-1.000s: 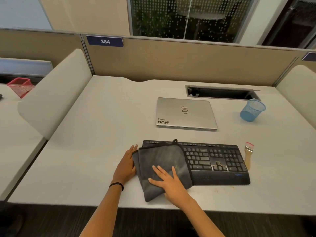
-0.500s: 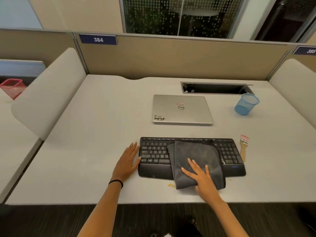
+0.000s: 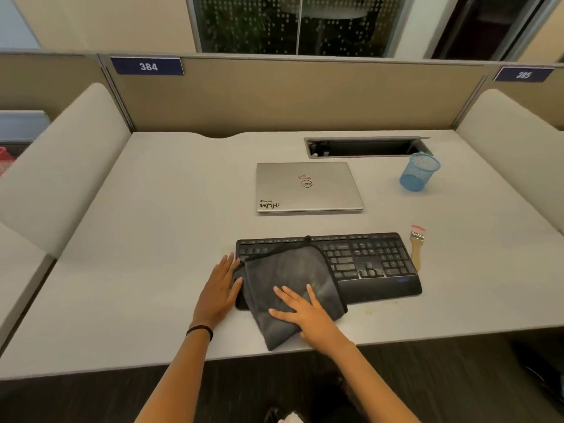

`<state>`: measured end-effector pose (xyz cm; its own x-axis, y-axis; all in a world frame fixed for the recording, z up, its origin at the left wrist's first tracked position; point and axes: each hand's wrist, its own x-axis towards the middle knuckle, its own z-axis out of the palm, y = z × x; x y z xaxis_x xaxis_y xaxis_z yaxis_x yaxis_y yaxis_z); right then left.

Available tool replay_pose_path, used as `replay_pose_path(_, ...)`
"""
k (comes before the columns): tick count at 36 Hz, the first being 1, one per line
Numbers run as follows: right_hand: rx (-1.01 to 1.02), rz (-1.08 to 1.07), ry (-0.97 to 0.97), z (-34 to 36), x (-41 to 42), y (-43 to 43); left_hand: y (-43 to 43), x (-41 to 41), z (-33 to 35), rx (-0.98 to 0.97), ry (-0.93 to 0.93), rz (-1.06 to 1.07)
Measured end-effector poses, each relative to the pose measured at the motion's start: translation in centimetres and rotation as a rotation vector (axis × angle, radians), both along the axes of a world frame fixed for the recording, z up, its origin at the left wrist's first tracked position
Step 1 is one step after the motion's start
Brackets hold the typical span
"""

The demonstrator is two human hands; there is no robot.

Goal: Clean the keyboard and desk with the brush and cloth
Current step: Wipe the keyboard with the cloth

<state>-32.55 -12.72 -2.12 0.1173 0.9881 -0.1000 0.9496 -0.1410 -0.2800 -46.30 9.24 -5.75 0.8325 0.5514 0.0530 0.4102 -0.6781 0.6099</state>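
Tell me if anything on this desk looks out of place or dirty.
Faint yellowish specks lie on the desk just in front of the right half of the keyboard. The cable hatch at the back stands open. Nothing else looks spilled or damaged.

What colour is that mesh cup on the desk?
The mesh cup is light blue, head view.

Open-plan office w/ numbered cubicles. A beige partition behind the grey desk carries blue no. plates, 384 & 385. On the desk: closed silver laptop, black keyboard, blue mesh pen cup, recessed cable slot. Glass wall beyond.
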Motion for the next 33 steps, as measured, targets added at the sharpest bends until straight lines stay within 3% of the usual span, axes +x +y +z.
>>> replay_pose_path(6, -0.009, -0.165, 0.004, 0.0, 3.8, -4.7, -0.1, 0.0, 0.1, 0.036, 0.037, -0.008)
replay_pose_path(16, -0.058, -0.721, 0.009, 1.4, 10.6, -10.0, -0.5, 0.1, 0.3, 0.044, 0.066, -0.005)
replay_pose_path(21, -0.074, -0.89, 0.014, 1.8, 11.3, -9.4, -0.8, 0.0, 0.6, 0.039, 0.058, -0.003)
replay_pose_path(26, -0.034, -0.927, 0.072, 1.7, 9.7, -7.5, -0.7, -0.2, 0.5, 0.041, 0.066, 0.006)
replay_pose_path(33, -0.061, -0.695, 0.061, 2.0, 6.9, -3.5, -0.5, 0.0, 0.3, 0.046, 0.074, 0.006)
